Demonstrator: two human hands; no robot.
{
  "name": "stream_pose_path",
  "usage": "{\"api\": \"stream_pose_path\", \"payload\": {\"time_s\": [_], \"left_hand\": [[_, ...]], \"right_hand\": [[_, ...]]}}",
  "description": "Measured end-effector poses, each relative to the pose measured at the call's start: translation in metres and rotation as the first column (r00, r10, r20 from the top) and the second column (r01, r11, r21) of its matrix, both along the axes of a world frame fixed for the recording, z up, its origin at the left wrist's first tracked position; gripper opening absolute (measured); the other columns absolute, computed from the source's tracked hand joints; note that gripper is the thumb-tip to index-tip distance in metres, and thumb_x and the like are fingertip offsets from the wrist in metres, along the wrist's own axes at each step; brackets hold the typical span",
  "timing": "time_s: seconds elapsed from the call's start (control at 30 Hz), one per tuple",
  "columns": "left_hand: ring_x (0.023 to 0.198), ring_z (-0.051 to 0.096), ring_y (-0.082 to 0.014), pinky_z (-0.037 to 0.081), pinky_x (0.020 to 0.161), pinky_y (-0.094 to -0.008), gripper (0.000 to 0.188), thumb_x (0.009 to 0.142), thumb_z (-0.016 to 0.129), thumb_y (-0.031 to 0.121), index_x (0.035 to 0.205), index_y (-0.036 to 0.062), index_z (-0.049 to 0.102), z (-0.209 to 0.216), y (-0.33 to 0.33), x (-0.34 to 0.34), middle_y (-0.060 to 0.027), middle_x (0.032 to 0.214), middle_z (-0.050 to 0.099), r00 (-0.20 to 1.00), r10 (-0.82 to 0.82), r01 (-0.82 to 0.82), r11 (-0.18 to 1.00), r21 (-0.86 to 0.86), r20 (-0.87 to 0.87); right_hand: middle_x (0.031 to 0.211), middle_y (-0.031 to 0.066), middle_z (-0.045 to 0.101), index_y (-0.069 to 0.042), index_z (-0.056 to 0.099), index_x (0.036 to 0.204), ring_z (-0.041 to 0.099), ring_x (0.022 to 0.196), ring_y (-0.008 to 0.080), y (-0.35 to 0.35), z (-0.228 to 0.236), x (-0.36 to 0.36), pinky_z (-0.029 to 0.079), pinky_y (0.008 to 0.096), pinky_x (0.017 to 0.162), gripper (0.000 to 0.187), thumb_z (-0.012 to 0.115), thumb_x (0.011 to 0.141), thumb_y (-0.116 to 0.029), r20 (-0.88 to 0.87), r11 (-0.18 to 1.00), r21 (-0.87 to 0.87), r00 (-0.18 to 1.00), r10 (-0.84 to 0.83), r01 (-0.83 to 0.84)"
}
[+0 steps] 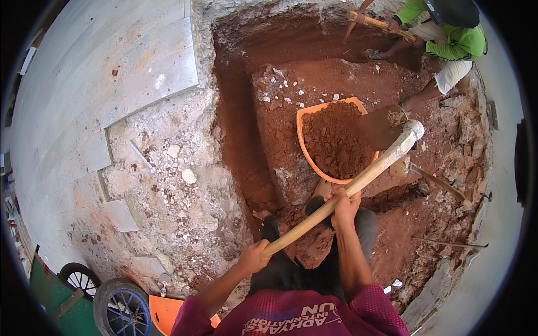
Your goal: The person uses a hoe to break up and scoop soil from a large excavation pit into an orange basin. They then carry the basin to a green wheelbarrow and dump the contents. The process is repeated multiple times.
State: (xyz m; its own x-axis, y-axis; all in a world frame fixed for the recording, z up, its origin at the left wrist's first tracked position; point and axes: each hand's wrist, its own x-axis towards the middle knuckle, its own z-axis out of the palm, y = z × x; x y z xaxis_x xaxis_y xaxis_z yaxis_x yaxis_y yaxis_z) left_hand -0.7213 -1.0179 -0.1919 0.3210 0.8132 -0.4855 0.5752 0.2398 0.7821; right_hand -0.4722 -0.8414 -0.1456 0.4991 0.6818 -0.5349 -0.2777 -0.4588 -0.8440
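Observation:
A hoe slants across the middle of the view; its thick, pale wooden handle (314,219) rises to the right. My left hand (252,257) is closed around the handle's lower end. Farther up, my right hand (344,207) grips the same handle. The broad, soil-stained hoe blade (376,129) hangs at the right side of an orange tub (303,147); whether it touches the soil I cannot tell. Loose red-brown soil (335,134) fills the tub, which rests on the dirt just beyond my legs.
A trench (238,129) runs along the left. At the far right, another person (457,42) in green sleeves holds a pickaxe (381,23). A second wooden-handled tool (440,183) lies right of the tub. Broken floor tiles (151,73) edge the left; spoked wheels (123,311) stand lower left.

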Motion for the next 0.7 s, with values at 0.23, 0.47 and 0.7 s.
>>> {"api": "stream_pose_path", "payload": {"time_s": [0.23, 0.47, 0.7], "left_hand": [[0.079, 0.069, -0.0429, 0.054, 0.065, -0.0494, 0.055, 0.085, 0.076, 0.036, 0.119, 0.0022, 0.050, 0.098, -0.128, -0.030, -0.0272, 0.083, 0.066, 0.977, 0.001, -0.115, 0.843, -0.525, -0.212], [0.054, 0.059, -0.0179, 0.049, 0.049, -0.0323, 0.042, 0.085, 0.073, 0.015, 0.112, 0.0004, 0.045, 0.090, -0.056, 0.014, -0.0081, 0.069, 0.056, 0.762, 0.647, -0.511, 0.606, -0.609, 0.005], [0.049, 0.055, -0.0134, 0.046, 0.043, -0.0280, 0.019, 0.085, 0.070, 0.005, 0.095, 0.0033, 0.054, -0.022, 0.034, 0.014, -0.0043, 0.069, 0.057, 0.462, 0.883, -0.563, 0.365, -0.741, 0.083]], "right_hand": [[0.080, 0.0113, 0.060, -0.002, 0.040, 0.110, 0.060, 0.053, 0.0161, -0.035, 0.007, -0.107, 0.055, 0.0316, 0.047, 0.030, 0.058, 0.087, 0.002, -0.260, 0.924, -0.121, 0.910, 0.323, -0.363], [0.090, 0.0170, 0.065, 0.003, 0.047, 0.111, 0.070, 0.067, 0.0222, -0.021, -0.121, -0.162, 0.058, 0.0374, 0.061, 0.031, 0.065, 0.091, -0.011, -0.031, 0.557, -0.332, 0.599, 0.800, -0.761], [0.088, 0.0110, 0.068, 0.002, 0.052, 0.132, 0.067, 0.080, 0.0182, -0.055, -0.073, -0.064, 0.054, 0.0340, 0.072, 0.047, 0.068, 0.092, -0.019, -0.060, 0.234, -0.139, 0.244, 0.968, -0.962]]}}
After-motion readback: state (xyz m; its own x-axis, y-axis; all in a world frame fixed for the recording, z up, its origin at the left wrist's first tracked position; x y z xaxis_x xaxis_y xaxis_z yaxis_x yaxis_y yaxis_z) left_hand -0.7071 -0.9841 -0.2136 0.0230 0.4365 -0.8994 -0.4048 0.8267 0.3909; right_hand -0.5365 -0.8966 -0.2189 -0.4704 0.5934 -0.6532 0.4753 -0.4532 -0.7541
